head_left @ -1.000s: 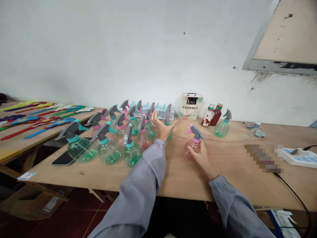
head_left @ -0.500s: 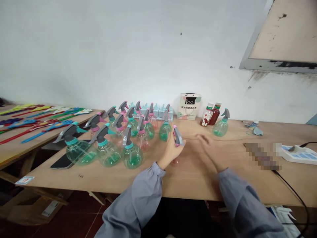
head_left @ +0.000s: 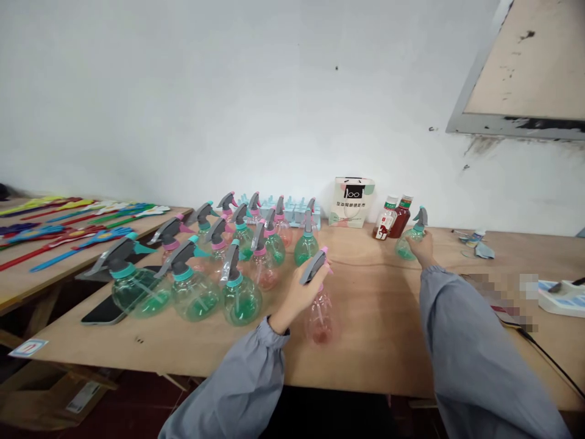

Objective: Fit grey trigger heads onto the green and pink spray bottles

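Observation:
My left hand (head_left: pixel 301 290) is closed around the grey and pink spray head of a clear pink spray bottle (head_left: pixel 322 323), which stands upright near the table's front. Farther right, my right hand (head_left: pixel 422 249) has its fingers against a green spray bottle (head_left: pixel 403 247) with a grey and teal trigger head. That bottle is upright beside the two sauce bottles; some fingers are hidden behind it. Left of my left hand, several spray bottles (head_left: pixel 242 302) in green and pink stand in a loose group, coloured at the bottom.
Behind the group is a light-blue rack (head_left: pixel 297 213). A printed paper bag (head_left: pixel 351 204) and two sauce bottles (head_left: pixel 400 217) stand by the wall. A phone (head_left: pixel 103 310) lies under the left bottles. At right are a power strip (head_left: pixel 564 299) and a cable (head_left: pixel 548 353).
My right hand has moved right and forward onto the green spray bottle. My left hand has shifted down and left on the pink one, whose body now shows. The view has shifted slightly.

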A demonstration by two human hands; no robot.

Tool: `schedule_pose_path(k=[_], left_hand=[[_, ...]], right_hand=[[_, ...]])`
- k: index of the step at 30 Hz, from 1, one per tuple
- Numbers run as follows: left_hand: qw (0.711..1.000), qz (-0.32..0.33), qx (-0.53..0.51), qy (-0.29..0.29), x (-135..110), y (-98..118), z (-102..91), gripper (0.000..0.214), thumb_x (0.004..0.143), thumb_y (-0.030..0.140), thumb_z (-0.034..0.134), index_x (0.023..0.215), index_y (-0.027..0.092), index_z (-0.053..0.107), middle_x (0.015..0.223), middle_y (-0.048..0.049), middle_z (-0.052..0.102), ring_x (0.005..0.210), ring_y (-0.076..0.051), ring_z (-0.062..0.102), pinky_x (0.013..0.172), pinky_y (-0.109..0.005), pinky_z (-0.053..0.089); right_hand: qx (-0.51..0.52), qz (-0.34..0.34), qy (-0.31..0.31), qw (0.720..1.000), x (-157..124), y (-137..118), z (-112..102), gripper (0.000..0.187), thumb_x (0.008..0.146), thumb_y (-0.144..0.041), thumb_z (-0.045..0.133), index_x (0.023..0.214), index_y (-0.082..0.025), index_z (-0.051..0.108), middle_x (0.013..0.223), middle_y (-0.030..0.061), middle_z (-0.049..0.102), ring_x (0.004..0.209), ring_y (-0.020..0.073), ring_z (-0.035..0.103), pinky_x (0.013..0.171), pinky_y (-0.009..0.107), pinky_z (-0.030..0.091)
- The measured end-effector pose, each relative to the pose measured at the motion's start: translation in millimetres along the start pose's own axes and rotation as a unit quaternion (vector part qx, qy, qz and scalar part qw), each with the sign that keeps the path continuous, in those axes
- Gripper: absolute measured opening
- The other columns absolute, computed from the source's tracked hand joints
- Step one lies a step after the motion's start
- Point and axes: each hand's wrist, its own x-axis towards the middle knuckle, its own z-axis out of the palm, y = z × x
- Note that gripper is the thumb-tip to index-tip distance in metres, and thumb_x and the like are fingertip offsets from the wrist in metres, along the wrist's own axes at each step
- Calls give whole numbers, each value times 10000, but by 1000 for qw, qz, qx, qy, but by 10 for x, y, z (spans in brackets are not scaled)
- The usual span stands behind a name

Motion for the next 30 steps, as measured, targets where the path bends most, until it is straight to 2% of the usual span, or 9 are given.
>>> schedule_pose_path(k=[4,7,9,12,16,21,23,28,30], left_hand=[[999,20,-28,-1,40,45,-98,277,833,459,632,906,207,720,1021,-44,733,687,-129,569,654,-269,495],[997,36,-70,-20,70,69,-159,244,803,430,651,874,209,727,1019,-51,746,946,-196,650,892,-320,502],[993,7,-110,-44,84,78,-193,229,792,413,669,885,212,725,1024,-53,748,1063,-221,651,961,-338,477],[987,-36,-141,-72,103,85,-240,233,771,391,716,922,214,717,1036,-54,749,1116,-228,647,947,-330,476],[981,-22,-174,-81,142,76,-275,265,738,406,752,902,201,714,964,-50,752,1035,-213,670,854,-293,499],[985,-60,-164,5,174,21,-252,346,719,484,737,593,184,621,631,-13,644,630,-129,598,583,-240,444],[986,-61,-154,14,167,24,-244,389,730,506,712,546,186,594,575,-2,604,544,-105,534,554,-245,425],[989,14,-136,-61,129,132,-236,291,732,475,725,682,192,689,803,-43,724,831,-176,667,809,-297,510],[989,15,-135,-51,124,161,-219,292,722,473,732,657,194,674,759,-37,710,825,-177,669,791,-291,510]], right_hand=[[24,2,-11,1000,-309,-66,3,754,670,-571,735,1230,-103,546,1256,249,559,1209,389,510,1055,569,396],[77,-65,-48,994,-787,-189,-56,772,628,-678,746,1171,-155,581,1153,172,594,1111,339,543,1014,526,443],[118,-107,-71,985,-1184,-327,-112,769,633,-735,724,1151,-183,587,1117,139,596,1041,312,561,973,516,472],[185,-142,-140,962,-1770,-603,-208,702,711,-709,706,1178,-202,574,1084,102,614,1000,291,593,936,504,503],[246,-193,-236,920,-2310,-943,-310,575,808,-589,698,1235,-230,559,1190,110,640,1111,301,613,1001,498,497],[267,-167,-242,918,-2520,-1082,-318,568,815,-533,699,1263,-228,530,1186,113,668,1110,300,648,999,489,521],[265,-160,-239,920,-2528,-1075,-308,582,808,-534,700,1265,-217,527,1192,125,666,1114,310,651,998,499,522],[264,-145,-240,923,-2525,-1054,-301,584,793,-548,705,1235,-200,547,1156,140,676,1117,332,653,1001,529,517],[266,-142,-242,922,-2524,-1053,-301,589,784,-555,714,1230,-206,554,1142,135,684,1108,330,657,995,528,522]])
